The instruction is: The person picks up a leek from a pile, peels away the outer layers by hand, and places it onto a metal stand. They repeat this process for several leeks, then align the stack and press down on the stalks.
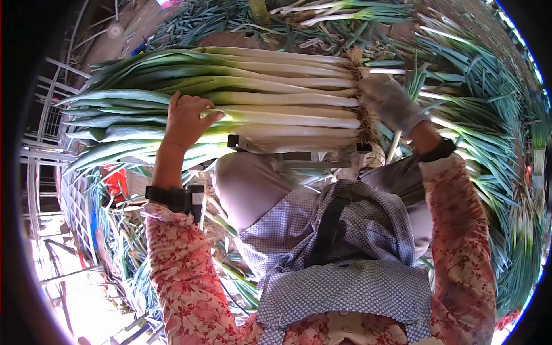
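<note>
A row of long leeks [287, 98] lies side by side across a metal frame [299, 164] above my knees, white stems to the right and green leaves to the left. My left hand [190, 118] is closed on a leek where its stem turns green, thumb and fingers pinched together. At the root end, my right hand [391, 100], in a pale, dirty glove, rests against the roots [368, 109]; its fingers are blurred and their pose is unclear.
Loose leeks [494, 161] are heaped along the right side, and more [356, 11] lie at the top. Metal racks [49, 126] stand at the left, near a red bag [115, 183]. Leaves lie scattered below left.
</note>
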Demonstrator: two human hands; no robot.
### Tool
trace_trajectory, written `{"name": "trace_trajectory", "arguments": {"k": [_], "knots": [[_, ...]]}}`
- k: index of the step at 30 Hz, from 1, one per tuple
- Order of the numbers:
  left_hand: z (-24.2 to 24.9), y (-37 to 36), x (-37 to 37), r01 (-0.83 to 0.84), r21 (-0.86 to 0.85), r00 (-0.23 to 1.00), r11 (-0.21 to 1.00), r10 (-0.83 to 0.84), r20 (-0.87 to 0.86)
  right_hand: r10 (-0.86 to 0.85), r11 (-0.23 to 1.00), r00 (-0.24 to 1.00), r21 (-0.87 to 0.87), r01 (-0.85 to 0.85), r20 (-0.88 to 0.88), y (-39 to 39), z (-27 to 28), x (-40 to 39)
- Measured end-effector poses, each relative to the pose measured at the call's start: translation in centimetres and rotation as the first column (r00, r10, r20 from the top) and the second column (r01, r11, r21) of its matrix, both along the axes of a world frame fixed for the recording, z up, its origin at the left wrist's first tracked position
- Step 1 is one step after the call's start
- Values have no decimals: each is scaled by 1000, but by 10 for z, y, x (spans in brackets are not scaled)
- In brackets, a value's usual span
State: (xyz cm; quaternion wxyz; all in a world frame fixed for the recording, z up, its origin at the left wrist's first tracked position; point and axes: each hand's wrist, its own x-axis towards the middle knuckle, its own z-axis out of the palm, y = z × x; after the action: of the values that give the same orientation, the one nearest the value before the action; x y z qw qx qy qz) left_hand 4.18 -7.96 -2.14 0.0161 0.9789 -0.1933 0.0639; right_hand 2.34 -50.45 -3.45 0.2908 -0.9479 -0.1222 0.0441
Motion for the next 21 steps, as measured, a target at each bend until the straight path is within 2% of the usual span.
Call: {"name": "trace_trajectory", "arguments": {"k": [2, 4, 7, 9, 10, 13, 16, 19, 21], "knots": [[-1, -6, -9, -5, -12, 995, 1000, 6, 96, 158, 987, 974, 10, -161, 160, 31, -40, 0], [-4, -9, -16, -16, 3, 979, 1000, 15, 205, 193, 981, 972, 5, -195, 135, 72, -46, -12], [-9, -7, -17, 19, 60, 927, 998, -40, 373, 236, 964, 934, -185, -191, 268, 96, -63, -14], [-8, -10, -18, 53, 86, 890, 995, -86, 448, 223, 972, 947, -127, -198, 229, 97, -72, -4], [-10, -9, -18, 55, 61, 896, 997, -76, 438, 218, 975, 954, -98, -201, 208, 97, -75, -2], [-11, -8, -22, 64, -22, 911, 998, -50, 409, 207, 947, 934, -299, -116, 293, 108, -76, -8], [-9, -7, -35, 48, -59, 925, 997, -22, 379, 149, 985, 956, -119, -122, 254, 106, -65, -19], [-13, -8, -34, 40, -31, 913, 999, -24, 407, 150, 985, 978, -111, -134, 148, 105, -73, -17], [-19, -11, -35, 39, -33, 906, 999, -21, 422, 167, 985, 954, -93, -148, 249, 102, -82, -17]]}}
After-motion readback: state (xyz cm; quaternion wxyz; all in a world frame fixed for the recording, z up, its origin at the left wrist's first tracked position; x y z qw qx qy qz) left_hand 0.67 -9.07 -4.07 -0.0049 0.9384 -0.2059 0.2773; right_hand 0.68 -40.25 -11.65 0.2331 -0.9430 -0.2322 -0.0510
